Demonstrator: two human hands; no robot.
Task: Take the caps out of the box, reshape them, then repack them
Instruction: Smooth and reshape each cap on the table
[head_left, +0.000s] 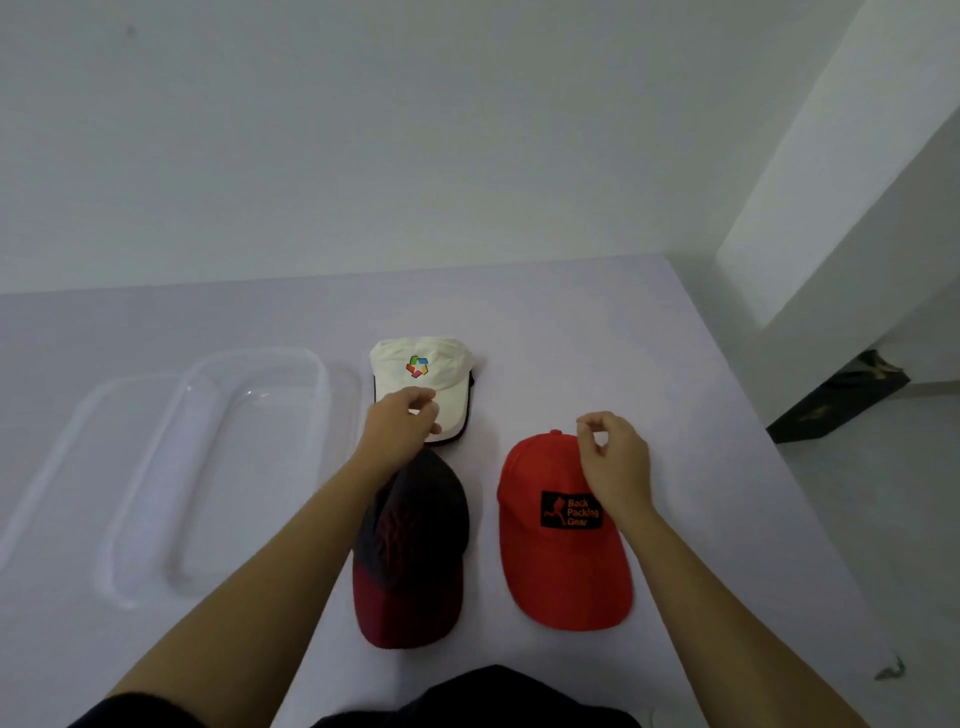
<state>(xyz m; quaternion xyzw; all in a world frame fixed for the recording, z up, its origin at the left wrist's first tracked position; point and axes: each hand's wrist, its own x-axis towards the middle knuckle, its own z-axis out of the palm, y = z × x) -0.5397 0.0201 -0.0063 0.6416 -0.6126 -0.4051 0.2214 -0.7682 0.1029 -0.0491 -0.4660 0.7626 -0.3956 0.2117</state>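
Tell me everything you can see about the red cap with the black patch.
The red cap lies flat on the white table, crown away from the person and brim toward them, to the right of the dark navy and maroon cap and apart from it. It looks like plain cloth, with a button on top and a black front patch reading "Back Packing Gear" in orange beside a small figure. The right hand is over the crown's right side, fingers curled; whether it touches is unclear.

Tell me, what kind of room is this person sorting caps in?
Probably a plain indoor room set up as a simple work area, not a shop. A white table stands against bare white walls, holding only three caps and a clear plastic box. A dark paper bag sits on the floor.
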